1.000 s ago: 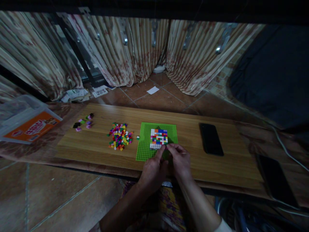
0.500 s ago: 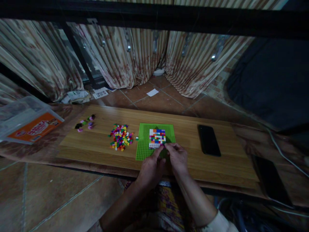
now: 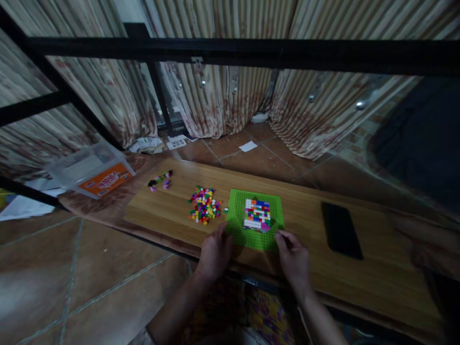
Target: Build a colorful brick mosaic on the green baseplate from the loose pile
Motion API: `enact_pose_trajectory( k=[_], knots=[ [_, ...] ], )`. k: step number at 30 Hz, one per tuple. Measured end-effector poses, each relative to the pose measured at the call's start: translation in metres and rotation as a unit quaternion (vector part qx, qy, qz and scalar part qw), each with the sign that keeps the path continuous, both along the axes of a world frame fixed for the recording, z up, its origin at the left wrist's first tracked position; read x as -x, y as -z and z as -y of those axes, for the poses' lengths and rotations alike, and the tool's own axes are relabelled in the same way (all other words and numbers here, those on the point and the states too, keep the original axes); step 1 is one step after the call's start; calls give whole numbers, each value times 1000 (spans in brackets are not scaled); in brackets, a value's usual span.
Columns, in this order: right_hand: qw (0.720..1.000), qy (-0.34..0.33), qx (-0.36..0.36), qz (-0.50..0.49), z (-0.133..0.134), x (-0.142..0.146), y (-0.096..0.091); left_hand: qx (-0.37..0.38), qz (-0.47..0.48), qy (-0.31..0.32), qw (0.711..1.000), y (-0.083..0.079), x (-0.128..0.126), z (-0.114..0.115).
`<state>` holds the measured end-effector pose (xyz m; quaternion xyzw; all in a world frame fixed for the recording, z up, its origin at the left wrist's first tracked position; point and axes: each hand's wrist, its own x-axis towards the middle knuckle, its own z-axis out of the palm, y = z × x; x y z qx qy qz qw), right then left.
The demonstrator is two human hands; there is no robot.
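A green studded baseplate lies on the wooden board. On it stands a block of small building bricks in many colours, with white and pink along its near side. My left hand is beside the plate's near left corner, its forefinger stretched forward and the thumb a little apart, with nothing visible in it. At the near right corner is my right hand; its fingers are curled together, and anything between their tips is hidden. A heap of loose bricks lies left of the plate, and a single white-and-green brick sits between them.
A black phone lies to the right on the wooden board. Pink, green and black brick pieces are at the far left, near a clear plastic box with an orange label. A dark metal bar crosses in front of the curtains.
My hands have parted from the near edge of the brick block, the left going leftward and the right to the plate's right corner. The camera view has swung left.
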<state>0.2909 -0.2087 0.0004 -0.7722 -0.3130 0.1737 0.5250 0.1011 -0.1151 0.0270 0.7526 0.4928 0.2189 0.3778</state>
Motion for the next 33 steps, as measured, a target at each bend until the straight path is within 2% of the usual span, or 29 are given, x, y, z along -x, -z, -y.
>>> enact_pose_trajectory(
  k=[3,6,8,14,17,22,27,30,31,32,33],
  knots=[
    [990,-48,65,120,7,0,9,-10,-32,34,999,0,-9,3],
    [973,-64,82,206,11,2,12,-30,-37,74,996,2,-18,5],
    [965,-71,85,238,12,2,12,-38,-43,76,995,2,-22,3],
    [963,-59,79,249,10,0,14,-104,-136,-25,985,-6,-22,-35],
    [967,-49,78,239,10,1,16,-121,-205,-3,971,-7,-26,-55],
    [972,-56,57,220,9,3,14,-125,-209,26,970,-1,-36,-68],
    [982,-58,27,177,10,1,14,-120,-173,9,978,-3,-33,-70],
    [987,-56,-6,151,13,6,6,-99,-125,1,987,-7,-25,-58],
    [987,-60,-19,148,15,11,1,-76,-92,2,993,-9,-22,-51],
    [986,-69,-30,146,17,17,-5,12,26,-27,999,-10,-20,-41],
    [985,-84,-36,143,19,24,-11,108,130,-68,983,-11,-19,-29]
  ],
)
